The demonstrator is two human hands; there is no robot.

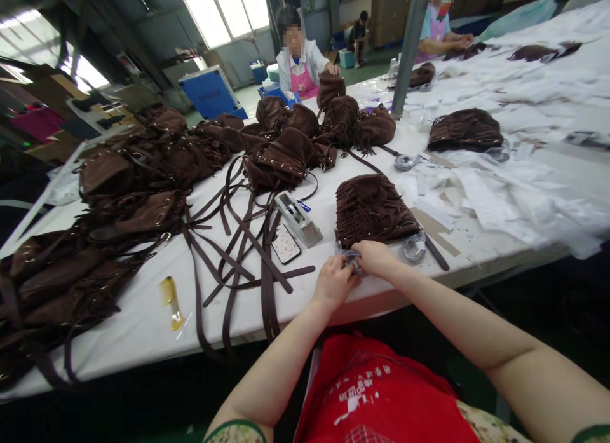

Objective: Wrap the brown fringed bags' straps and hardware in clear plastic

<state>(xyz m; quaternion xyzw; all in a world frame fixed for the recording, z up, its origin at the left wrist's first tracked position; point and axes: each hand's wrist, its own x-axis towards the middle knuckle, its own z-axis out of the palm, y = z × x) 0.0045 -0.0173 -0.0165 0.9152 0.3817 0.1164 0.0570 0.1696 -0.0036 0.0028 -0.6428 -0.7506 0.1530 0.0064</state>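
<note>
Pinching with both: my left hand (pixel 333 281) and right hand (pixel 377 257) clamp a small shiny piece (pixel 351 260), too small to identify, at the near edge of the fringed bag (pixel 372 208) | white table (pixel 143 322): loose straps (pixel 248 239), phone (pixel 285 243), comb (pixel 170 301), heaped brown bags (pixel 143 157) | workshop: bright windows (pixel 223 11), a person (pixel 302 65) at the far end

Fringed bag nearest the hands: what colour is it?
The fringed bag is dark brown, fringe included; the head view shows it best.
</note>
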